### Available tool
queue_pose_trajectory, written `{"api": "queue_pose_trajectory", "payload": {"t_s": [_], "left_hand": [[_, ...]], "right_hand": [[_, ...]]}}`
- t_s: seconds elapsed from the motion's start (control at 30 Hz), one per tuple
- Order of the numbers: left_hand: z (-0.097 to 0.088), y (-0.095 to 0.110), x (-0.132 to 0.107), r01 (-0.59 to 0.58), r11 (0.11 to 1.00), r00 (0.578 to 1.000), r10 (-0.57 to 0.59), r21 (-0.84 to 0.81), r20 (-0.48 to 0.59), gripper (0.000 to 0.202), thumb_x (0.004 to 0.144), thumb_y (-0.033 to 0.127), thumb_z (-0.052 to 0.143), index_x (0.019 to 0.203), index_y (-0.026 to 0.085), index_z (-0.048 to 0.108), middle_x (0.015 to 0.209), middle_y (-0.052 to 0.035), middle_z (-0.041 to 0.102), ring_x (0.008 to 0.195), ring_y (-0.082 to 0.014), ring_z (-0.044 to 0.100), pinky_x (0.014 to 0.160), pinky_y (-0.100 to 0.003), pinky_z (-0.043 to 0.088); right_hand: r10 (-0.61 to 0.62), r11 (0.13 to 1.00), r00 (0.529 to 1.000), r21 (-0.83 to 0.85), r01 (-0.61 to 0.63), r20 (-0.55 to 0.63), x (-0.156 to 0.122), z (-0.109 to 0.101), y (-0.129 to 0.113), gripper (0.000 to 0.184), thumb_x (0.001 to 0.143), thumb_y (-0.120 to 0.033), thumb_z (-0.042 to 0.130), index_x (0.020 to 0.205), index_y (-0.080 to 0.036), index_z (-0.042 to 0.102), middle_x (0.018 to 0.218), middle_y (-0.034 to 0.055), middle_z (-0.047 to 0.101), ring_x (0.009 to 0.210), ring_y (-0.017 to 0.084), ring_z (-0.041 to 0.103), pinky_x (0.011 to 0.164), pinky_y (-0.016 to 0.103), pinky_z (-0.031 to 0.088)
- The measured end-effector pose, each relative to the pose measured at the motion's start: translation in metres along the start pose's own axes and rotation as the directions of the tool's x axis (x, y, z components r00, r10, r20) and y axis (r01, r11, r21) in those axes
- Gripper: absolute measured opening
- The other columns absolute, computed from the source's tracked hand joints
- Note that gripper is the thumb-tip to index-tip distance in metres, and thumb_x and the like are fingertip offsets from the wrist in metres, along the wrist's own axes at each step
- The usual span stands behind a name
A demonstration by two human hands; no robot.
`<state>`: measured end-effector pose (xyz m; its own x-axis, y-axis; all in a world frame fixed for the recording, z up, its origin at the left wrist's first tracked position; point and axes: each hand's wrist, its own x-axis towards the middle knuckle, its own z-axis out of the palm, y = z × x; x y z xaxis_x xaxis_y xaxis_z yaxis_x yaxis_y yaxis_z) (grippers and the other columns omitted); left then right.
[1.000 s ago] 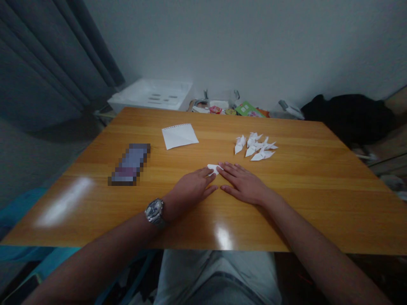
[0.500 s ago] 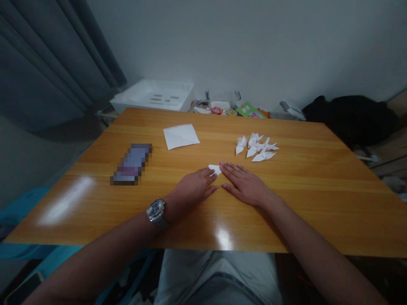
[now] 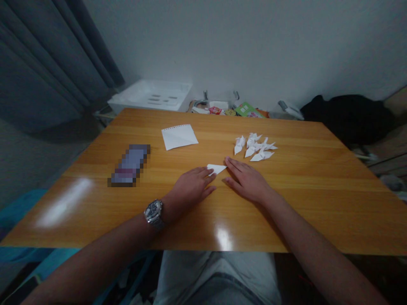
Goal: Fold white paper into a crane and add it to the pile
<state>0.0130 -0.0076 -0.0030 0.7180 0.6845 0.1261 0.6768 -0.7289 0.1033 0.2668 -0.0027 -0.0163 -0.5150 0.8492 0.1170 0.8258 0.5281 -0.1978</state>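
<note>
A small folded piece of white paper (image 3: 217, 168) lies on the wooden table (image 3: 318, 190), narrowing to a point on the right. My left hand (image 3: 194, 186) lies over its left end, fingers stretched out and pressing it flat; part of the paper is hidden beneath them. At the pointed right end, my right hand (image 3: 246, 180) touches the tip with extended fingertips, its thumb apart on the table. Several folded paper cranes (image 3: 256, 147) sit in a cluster beyond my right hand.
A sheet of paper (image 3: 179, 137) with a perforated edge lies beyond my left hand. To the left is a pixelated phone-like object (image 3: 129, 165). Behind the table stand a white tray (image 3: 152, 95) and a green packet or booklet (image 3: 249, 109). A blue stool (image 3: 25, 203) is at the left.
My right hand has slid right and slightly away from my left hand, uncovering the paper's pointed end. The left hand stays on the paper. The whole view has shifted slightly.
</note>
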Motion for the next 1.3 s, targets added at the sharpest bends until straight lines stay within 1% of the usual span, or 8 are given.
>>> {"api": "queue_pose_trajectory", "payload": {"t_s": [0.17,0.3,0.47,0.6,0.77,0.87,1.03,1.3], "left_hand": [[0.0069,-0.0085,0.0019,-0.051,0.998,0.999,0.051,-0.027,-0.010,0.054,0.104,0.047,0.046,0.148,0.016,0.050,0.155,-0.0113,0.049,0.146,-0.0235,0.041,0.121,-0.041,0.033],[0.0050,-0.0088,0.0026,-0.030,1.000,0.999,0.030,-0.003,-0.029,0.054,0.103,0.050,0.046,0.146,0.017,0.052,0.156,-0.0116,0.047,0.148,-0.0257,0.038,0.124,-0.045,0.027],[0.0009,-0.0048,0.0003,0.055,0.997,0.996,-0.052,0.045,-0.075,0.054,0.103,0.048,0.046,0.143,0.013,0.055,0.150,-0.0167,0.051,0.138,-0.0303,0.047,0.119,-0.046,0.034],[0.0024,-0.0051,-0.0002,0.068,0.997,0.995,-0.066,0.024,-0.074,0.049,0.105,0.042,0.043,0.143,0.012,0.054,0.143,-0.0146,0.057,0.131,-0.0275,0.053,0.113,-0.042,0.040],[0.0031,-0.0063,0.0009,0.068,0.998,0.995,-0.067,0.017,-0.073,0.048,0.106,0.040,0.042,0.143,0.012,0.054,0.143,-0.0132,0.058,0.129,-0.0264,0.054,0.113,-0.040,0.039],[0.0019,-0.0063,0.0012,0.060,0.998,0.997,-0.059,0.015,-0.054,0.049,0.105,0.041,0.043,0.144,0.012,0.053,0.143,-0.0130,0.058,0.129,-0.0268,0.054,0.113,-0.041,0.039],[0.0039,-0.0059,0.0007,0.026,0.999,0.999,-0.024,0.044,-0.044,0.051,0.104,0.045,0.045,0.148,0.020,0.050,0.145,-0.0140,0.055,0.129,-0.0292,0.053,0.112,-0.045,0.038],[0.0078,-0.0019,0.0010,0.000,1.000,0.997,0.001,0.016,-0.073,0.051,0.105,0.044,0.045,0.148,0.016,0.048,0.142,-0.0117,0.058,0.131,-0.0278,0.050,0.118,-0.048,0.030]], "right_hand": [[-0.146,0.988,0.989,0.044,0.145,0.007,0.0013,-0.0004,-0.0007,0.060,0.105,-0.050,0.037,0.157,-0.019,0.038,0.163,0.0125,0.037,0.150,0.027,0.035,0.123,0.051,0.032],[-0.166,0.985,0.986,0.046,0.165,0.018,0.0004,0.0004,-0.0008,0.059,0.105,-0.051,0.040,0.154,-0.019,0.045,0.159,0.0135,0.043,0.149,0.028,0.038,0.122,0.052,0.032],[-0.221,0.973,0.975,0.065,0.219,0.026,-0.0009,-0.0043,-0.0051,0.062,0.102,-0.056,0.045,0.151,-0.018,0.050,0.156,0.0143,0.047,0.145,0.030,0.043,0.120,0.051,0.035],[-0.238,0.969,0.971,0.080,0.235,0.026,-0.0022,-0.0074,-0.0083,0.064,0.099,-0.058,0.051,0.148,-0.019,0.053,0.155,0.0152,0.048,0.143,0.030,0.047,0.118,0.052,0.038],[-0.238,0.968,0.971,0.092,0.235,0.031,-0.0033,-0.0073,-0.0084,0.067,0.098,-0.059,0.051,0.148,-0.014,0.053,0.151,0.0172,0.053,0.141,0.029,0.049,0.118,0.048,0.040],[-0.248,0.966,0.969,0.079,0.246,0.008,-0.0034,-0.0054,-0.0074,0.062,0.099,-0.055,0.052,0.145,-0.013,0.056,0.151,0.0191,0.053,0.139,0.031,0.051,0.116,0.049,0.043],[-0.266,0.960,0.964,0.080,0.268,-0.030,-0.0025,-0.0018,-0.0045,0.050,0.102,-0.041,0.052,0.145,-0.016,0.056,0.151,0.0181,0.052,0.138,0.031,0.051,0.114,0.050,0.044],[-0.291,0.951,0.956,0.098,0.293,-0.040,0.0002,-0.0009,-0.0031,0.048,0.101,-0.037,0.055,0.144,-0.016,0.057,0.148,0.0164,0.056,0.138,0.031,0.052,0.116,0.051,0.043]]}}
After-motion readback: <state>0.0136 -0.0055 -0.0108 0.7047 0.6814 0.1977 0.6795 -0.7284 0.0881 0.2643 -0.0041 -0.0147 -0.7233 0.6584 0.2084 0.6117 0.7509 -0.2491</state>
